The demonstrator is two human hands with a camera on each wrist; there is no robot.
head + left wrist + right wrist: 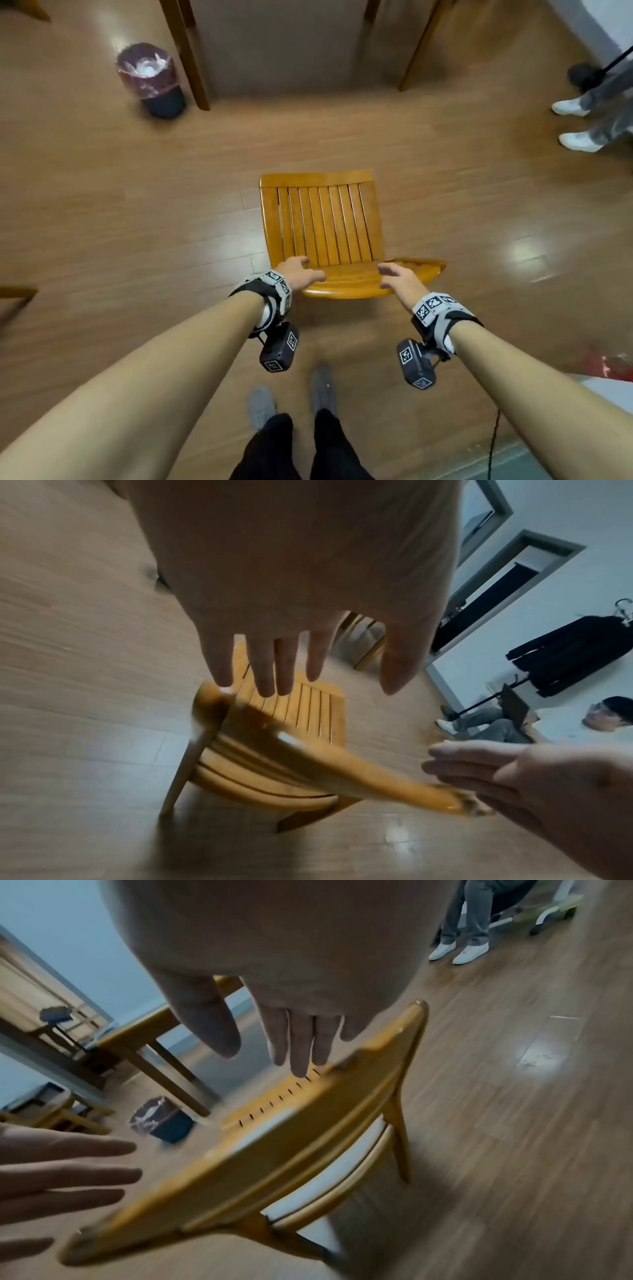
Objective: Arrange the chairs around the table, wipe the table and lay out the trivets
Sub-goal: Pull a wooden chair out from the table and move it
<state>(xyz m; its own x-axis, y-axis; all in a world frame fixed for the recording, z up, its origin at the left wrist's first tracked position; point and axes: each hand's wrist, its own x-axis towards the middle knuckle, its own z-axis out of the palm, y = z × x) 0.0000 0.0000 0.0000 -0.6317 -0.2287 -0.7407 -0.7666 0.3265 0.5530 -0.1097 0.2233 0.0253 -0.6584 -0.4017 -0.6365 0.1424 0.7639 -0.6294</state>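
A yellow wooden chair with a slatted seat stands on the floor in front of me, its back toward me. My left hand is over the left part of the curved top rail, fingers straight and spread, gripping nothing. My right hand hovers over the rail further right, also open. The left wrist view shows the left hand above the chair, with the right hand beside the rail's end. In the right wrist view, the right hand is above the rail. The table's legs stand beyond the chair.
A lined waste bin stands left of the table leg. Another person's white shoes are at the far right. Open wooden floor surrounds the chair. My feet are just behind it. A cable hangs by my right arm.
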